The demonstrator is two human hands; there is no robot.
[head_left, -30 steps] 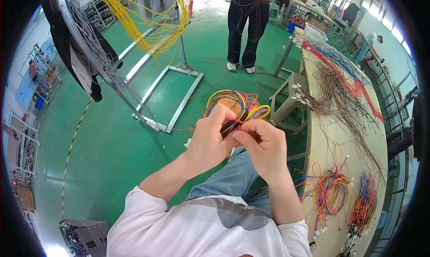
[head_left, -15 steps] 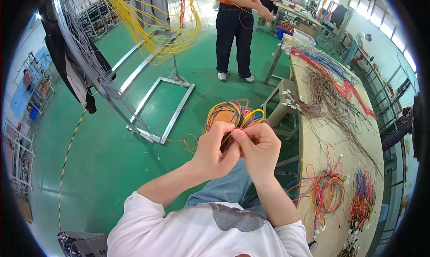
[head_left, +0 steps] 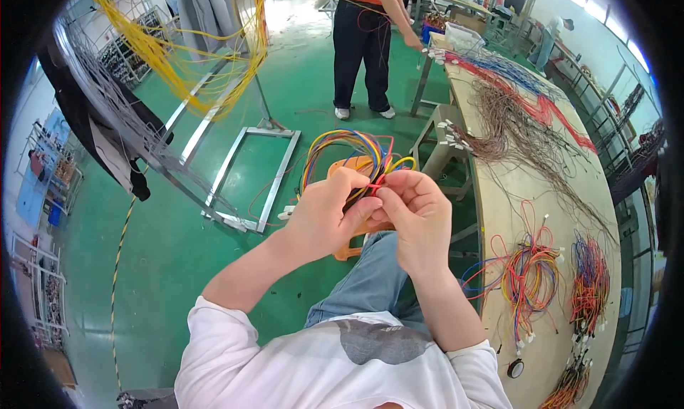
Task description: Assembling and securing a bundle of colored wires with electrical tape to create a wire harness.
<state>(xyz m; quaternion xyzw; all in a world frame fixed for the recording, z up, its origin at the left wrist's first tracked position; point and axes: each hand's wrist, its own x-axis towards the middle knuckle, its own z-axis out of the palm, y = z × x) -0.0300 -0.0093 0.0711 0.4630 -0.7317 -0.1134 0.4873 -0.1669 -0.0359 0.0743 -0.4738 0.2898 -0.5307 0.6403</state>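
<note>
The person's white shirt [head_left: 306, 370] fills the lower edge, and a leg in blue jeans [head_left: 356, 281] stretches out ahead of it. Above the leg, the two hands meet at a looped wire bundle [head_left: 377, 165] of yellow, blue, red and black strands. The left hand [head_left: 319, 216] is curled about the near part of the bundle, its thumb and forefinger bent toward the right hand [head_left: 422, 220]. The right thumb and forefinger pinch a short red strand [head_left: 375, 187] at the bundle; its exact path between the fingertips is hidden. The loops fan out beyond the knuckles, over an orange stool [head_left: 348, 253], and a white plug [head_left: 286, 213] shows just left of the left hand.

To the right stands a long wooden table [head_left: 499, 195]. At its near end lie a round dial [head_left: 515, 368], a coil of coloured wires [head_left: 531, 277] and, beside that, a narrow wire bunch [head_left: 590, 273]. Farther along are tangled brown wires [head_left: 506, 124], then red and blue ones. A beige stool [head_left: 437, 142] stands by the table's left edge.

On the left, yellow wires [head_left: 178, 63] hang above a metal frame [head_left: 288, 163], near a dark jacket [head_left: 85, 124]. Beyond, a co-worker in dark trousers [head_left: 360, 53] stands with one arm reaching toward the table's far end.
</note>
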